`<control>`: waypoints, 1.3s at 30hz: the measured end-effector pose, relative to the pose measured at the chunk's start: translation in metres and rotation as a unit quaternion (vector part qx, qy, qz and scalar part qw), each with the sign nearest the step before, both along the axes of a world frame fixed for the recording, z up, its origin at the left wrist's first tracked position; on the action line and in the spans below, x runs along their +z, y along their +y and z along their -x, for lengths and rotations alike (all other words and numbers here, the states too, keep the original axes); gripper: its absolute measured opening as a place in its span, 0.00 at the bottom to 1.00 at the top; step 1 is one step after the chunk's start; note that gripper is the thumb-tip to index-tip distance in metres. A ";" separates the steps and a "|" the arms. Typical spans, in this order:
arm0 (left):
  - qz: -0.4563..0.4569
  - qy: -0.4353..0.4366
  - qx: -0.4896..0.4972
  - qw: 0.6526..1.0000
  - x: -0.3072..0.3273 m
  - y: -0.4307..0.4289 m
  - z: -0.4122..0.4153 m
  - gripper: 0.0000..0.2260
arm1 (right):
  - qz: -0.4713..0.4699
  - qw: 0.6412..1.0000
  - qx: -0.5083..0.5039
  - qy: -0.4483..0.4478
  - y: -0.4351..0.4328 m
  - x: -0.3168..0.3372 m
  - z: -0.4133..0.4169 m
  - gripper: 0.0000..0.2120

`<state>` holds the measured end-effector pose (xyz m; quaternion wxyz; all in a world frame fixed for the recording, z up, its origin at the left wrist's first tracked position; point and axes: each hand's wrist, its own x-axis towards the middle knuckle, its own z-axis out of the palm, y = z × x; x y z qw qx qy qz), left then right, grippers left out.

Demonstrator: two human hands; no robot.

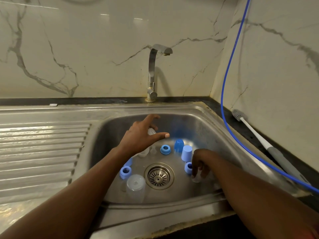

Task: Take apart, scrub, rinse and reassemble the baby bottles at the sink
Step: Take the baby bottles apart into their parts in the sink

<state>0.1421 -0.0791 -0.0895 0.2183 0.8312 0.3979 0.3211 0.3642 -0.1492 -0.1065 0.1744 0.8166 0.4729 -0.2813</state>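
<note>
Bottle parts lie scattered in the steel sink [212,133]. A clear bottle body [136,188] lies near the front left, beside a blue screw ring [125,171]. Another blue ring [165,149], a dark blue cap [179,145] and a pale blue cap [187,153] stand behind the drain [159,176]. My left hand [141,136] hovers over the basin with fingers spread, a clear teat [151,131] just under it. My right hand [200,163] curls down around a small clear part [196,178], next to a third blue ring [188,167].
The faucet [152,73] rises at the back, with no water running. A ribbed draining board [41,149] lies to the left. On the dark counter at the right rest a bottle brush [259,138] and a blue hose [229,94].
</note>
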 end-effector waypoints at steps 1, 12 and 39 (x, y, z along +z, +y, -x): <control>0.008 -0.016 -0.001 1.000 0.000 0.000 0.000 0.35 | -0.011 1.000 -0.016 0.017 0.001 0.005 0.000 0.12; 0.261 -0.443 -0.047 0.856 0.013 -0.004 -0.001 0.19 | -0.262 0.820 -0.036 0.507 0.008 0.031 0.046 0.32; 0.049 -0.327 0.125 0.935 0.003 0.003 0.004 0.13 | -0.175 0.979 0.102 0.007 0.006 0.052 0.014 0.34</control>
